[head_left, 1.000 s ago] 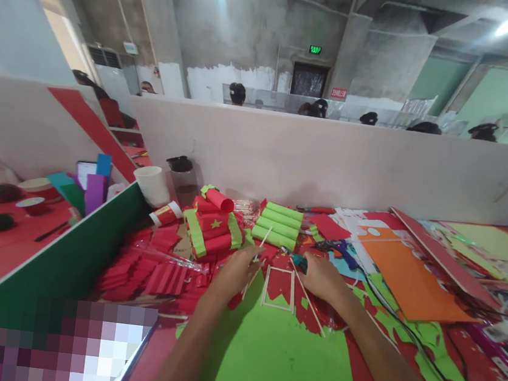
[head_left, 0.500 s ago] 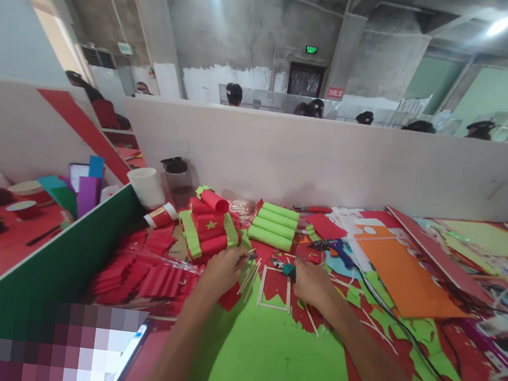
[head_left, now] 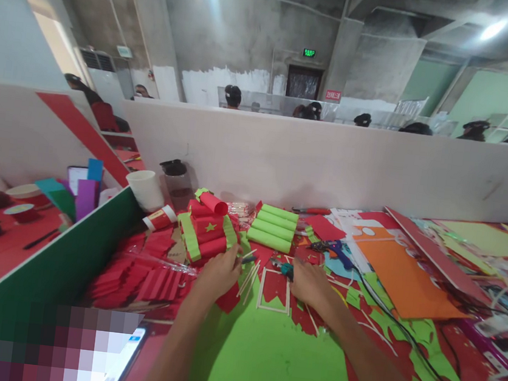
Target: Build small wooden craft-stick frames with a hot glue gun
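My right hand point(head_left: 310, 281) is closed around the teal handle of small pliers point(head_left: 287, 270), whose metal jaws point left. My left hand point(head_left: 222, 274) is closed, with a slim dark object point(head_left: 248, 259) at its fingertips and a thin stick beside it; what exactly the fingers grip I cannot make out. Between the hands lies a rectangular frame of thin wooden sticks point(head_left: 273, 308). Several loose sticks point(head_left: 250, 282) rest by my left hand. Below is a large green sheet point(head_left: 280, 365) with a ragged upper edge.
Behind the hands stand a red-and-green paper bundle point(head_left: 210, 228) with a star and green paper rolls point(head_left: 272, 229). Red folded pieces point(head_left: 158, 280) lie left. A glue gun point(head_left: 341, 253) and its cable are right. A phone point(head_left: 129, 360) and a green divider point(head_left: 57, 260) flank the left.
My left hand has shifted slightly, and more of the slim dark object and stick shows at its fingertips. My right hand with the pliers has barely moved.
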`<control>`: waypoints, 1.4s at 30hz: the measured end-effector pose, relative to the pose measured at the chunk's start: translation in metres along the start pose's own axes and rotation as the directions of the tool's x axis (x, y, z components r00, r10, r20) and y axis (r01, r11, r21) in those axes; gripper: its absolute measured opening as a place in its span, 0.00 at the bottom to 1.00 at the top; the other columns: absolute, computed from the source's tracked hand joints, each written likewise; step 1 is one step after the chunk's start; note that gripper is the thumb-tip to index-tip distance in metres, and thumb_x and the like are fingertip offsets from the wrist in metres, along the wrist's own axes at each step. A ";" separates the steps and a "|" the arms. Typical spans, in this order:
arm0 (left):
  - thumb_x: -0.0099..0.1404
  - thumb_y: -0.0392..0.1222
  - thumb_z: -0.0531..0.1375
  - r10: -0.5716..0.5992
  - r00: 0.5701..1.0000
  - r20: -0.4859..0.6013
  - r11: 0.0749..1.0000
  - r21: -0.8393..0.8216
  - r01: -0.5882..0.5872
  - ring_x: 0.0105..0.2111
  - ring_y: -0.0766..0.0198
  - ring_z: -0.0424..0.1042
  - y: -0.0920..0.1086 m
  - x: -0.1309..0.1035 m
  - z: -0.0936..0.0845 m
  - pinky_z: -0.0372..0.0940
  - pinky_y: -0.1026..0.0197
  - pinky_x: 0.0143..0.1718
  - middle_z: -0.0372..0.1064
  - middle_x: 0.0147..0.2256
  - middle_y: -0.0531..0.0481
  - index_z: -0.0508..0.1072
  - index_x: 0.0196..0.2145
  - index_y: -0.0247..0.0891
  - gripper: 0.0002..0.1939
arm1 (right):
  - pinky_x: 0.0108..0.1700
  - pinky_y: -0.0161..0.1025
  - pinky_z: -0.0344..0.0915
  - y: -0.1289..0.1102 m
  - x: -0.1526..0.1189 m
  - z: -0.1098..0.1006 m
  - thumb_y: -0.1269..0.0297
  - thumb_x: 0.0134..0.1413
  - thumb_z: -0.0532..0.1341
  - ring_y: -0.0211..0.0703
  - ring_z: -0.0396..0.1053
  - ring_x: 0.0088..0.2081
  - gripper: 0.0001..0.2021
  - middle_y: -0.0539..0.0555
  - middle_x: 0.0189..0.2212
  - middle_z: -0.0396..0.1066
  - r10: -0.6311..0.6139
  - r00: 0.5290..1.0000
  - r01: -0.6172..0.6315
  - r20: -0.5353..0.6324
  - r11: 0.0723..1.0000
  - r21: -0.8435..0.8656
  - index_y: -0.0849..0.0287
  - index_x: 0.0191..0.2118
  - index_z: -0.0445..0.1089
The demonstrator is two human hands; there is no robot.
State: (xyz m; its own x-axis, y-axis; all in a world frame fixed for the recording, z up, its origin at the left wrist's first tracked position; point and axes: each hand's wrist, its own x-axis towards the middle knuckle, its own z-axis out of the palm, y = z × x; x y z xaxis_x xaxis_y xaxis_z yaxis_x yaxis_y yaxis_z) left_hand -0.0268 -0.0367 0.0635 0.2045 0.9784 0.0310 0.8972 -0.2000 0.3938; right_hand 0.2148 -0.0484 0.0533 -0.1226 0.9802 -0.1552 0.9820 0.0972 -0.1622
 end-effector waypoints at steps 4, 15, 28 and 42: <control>0.68 0.39 0.48 -0.040 0.995 0.087 0.996 0.085 0.033 0.39 0.55 0.76 0.003 0.001 -0.001 0.64 0.60 0.36 0.76 0.40 0.41 0.72 0.40 0.40 0.13 | 0.39 0.44 0.61 0.007 0.003 -0.005 0.65 0.54 0.59 0.60 0.73 0.43 0.15 0.66 0.41 0.75 0.001 0.998 0.002 -0.065 0.999 0.043 0.62 0.48 0.67; 0.66 0.51 0.54 -0.031 0.985 0.169 0.993 0.115 0.011 0.34 0.53 0.76 0.007 -0.004 0.002 0.64 0.58 0.33 0.76 0.34 0.43 0.74 0.35 0.40 0.14 | 0.36 0.36 0.60 0.025 0.003 -0.017 0.64 0.50 0.59 0.41 0.66 0.31 0.08 0.50 0.31 0.71 -0.050 0.949 0.256 -0.313 0.700 0.666 0.58 0.38 0.69; 0.68 0.45 0.52 0.412 0.907 0.092 0.754 -0.592 -0.283 0.25 0.65 0.66 0.056 -0.009 0.029 0.59 0.64 0.28 0.69 0.26 0.52 0.70 0.31 0.36 0.13 | 0.26 0.36 0.60 0.005 0.015 0.007 0.53 0.48 0.66 0.38 0.61 0.22 0.14 0.44 0.20 0.64 0.300 0.846 0.390 -0.441 0.215 0.895 0.56 0.33 0.64; 0.70 0.37 0.52 0.064 0.991 -0.116 0.978 -0.192 -0.085 0.35 0.63 0.74 0.019 0.004 0.019 0.59 0.66 0.34 0.75 0.37 0.49 0.71 0.36 0.41 0.08 | 0.43 0.43 0.62 0.066 -0.005 -0.023 0.54 0.54 0.61 0.57 0.70 0.46 0.15 0.63 0.43 0.73 -0.005 0.989 -0.015 -0.148 0.991 -0.131 0.60 0.42 0.70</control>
State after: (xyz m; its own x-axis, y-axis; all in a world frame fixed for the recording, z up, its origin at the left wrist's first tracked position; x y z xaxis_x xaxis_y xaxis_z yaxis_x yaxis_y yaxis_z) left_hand -0.0014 -0.0377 0.0537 0.2147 0.9631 0.1622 0.7848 -0.2689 0.5584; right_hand 0.2838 -0.0430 0.0657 -0.1044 0.9945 -0.0083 0.9941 0.1041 -0.0310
